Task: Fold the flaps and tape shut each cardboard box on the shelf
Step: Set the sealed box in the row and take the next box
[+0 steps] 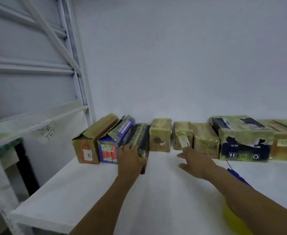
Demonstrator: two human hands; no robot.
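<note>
Taking the dark box [142, 138] from the shelf [88, 192], it seems.
Left hand [131, 160] grips its near end; right hand [195, 162], at 3 o'clock, is spread, empty, and should steady it next.

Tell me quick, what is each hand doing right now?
Left hand: grips the near end of the dark taped box.
Right hand: open, fingers stretched out above the shelf, holding nothing.

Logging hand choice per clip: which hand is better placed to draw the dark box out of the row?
Left. The left hand grips the dark box at its front end; the right hand is open, off to the side, holding nothing.
</note>
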